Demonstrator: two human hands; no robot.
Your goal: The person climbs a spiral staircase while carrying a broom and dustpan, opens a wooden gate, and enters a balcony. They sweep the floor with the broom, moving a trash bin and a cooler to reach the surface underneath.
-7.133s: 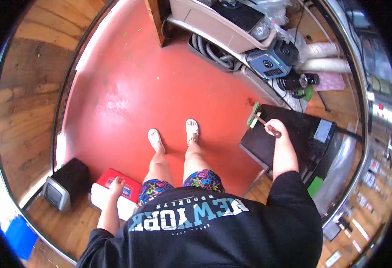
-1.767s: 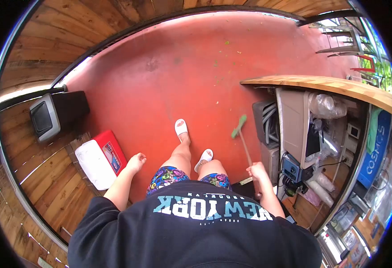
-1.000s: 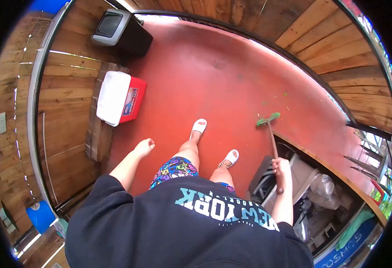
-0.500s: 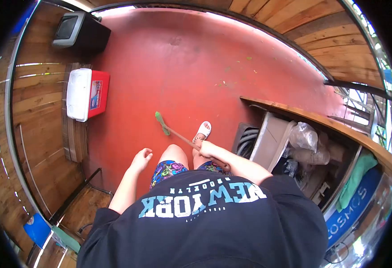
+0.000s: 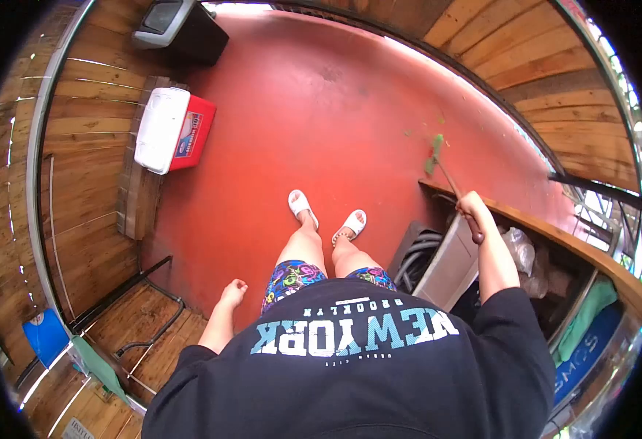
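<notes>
The red floor (image 5: 321, 110) lay open ahead of the feet (image 5: 300, 205), with ample room for the broom (image 5: 447, 175) in the right hand (image 5: 475, 208) to swing leftward. The counter (image 5: 548, 230) pressed close on the right, its edge just beside that hand. A cooler (image 5: 163, 128) and a bin (image 5: 182, 29) stood against the left wall (image 5: 94, 146), well apart from the empty left hand (image 5: 232, 293).

The broom (image 5: 453, 192) now points out to the person's right, its green head (image 5: 432, 152) raised beside the end of the wooden counter (image 5: 548, 228); half a second earlier it lies across the legs with the head low on the left. The right hand (image 5: 473, 208), gripping the handle, moves from in front of the thighs out to the right. The left hand (image 5: 232, 293), which rested on the red cooler (image 5: 169, 130) seven seconds ago, hangs empty by the thigh, well apart from it.
</notes>
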